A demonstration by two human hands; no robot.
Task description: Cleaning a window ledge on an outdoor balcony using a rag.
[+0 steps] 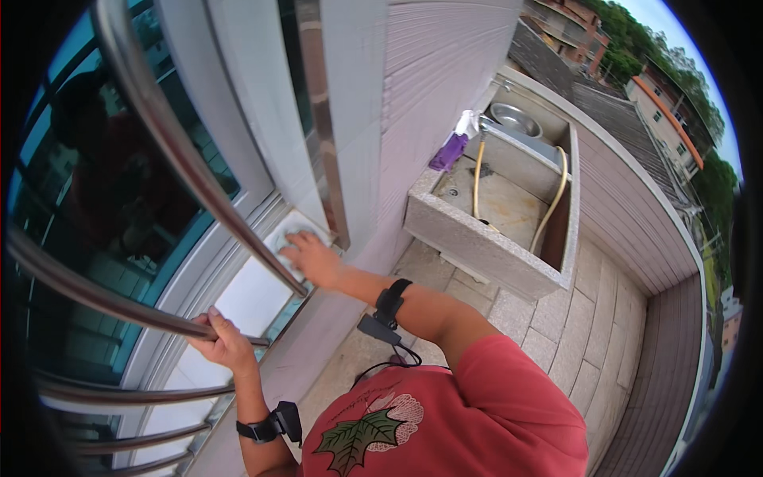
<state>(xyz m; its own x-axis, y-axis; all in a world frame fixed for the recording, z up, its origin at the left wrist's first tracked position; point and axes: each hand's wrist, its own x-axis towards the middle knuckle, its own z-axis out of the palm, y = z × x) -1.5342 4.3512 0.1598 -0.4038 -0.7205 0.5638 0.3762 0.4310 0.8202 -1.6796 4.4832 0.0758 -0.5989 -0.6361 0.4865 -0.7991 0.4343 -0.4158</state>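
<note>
My left hand (225, 341) is wrapped around a stainless steel window bar (173, 322) near its lower end. Farther along, my right hand (316, 257) reaches past another steel bar (238, 223) and presses a pale greenish cloth (292, 234) onto the white tiled window sill (253, 296). The fingers are spread over the cloth and hide part of it. Beside the sill runs the silver-grey window frame (199, 256), holding dark reflective glass (137, 197).
More bars (143, 395) curve out at the lower left. A stone sink (495, 256) stands against the pink wall (441, 65), with a yellowish hose (478, 179), a metal basin (515, 120) and a purple packet (450, 152). Stone paving (554, 325) meets a low parapet (650, 262).
</note>
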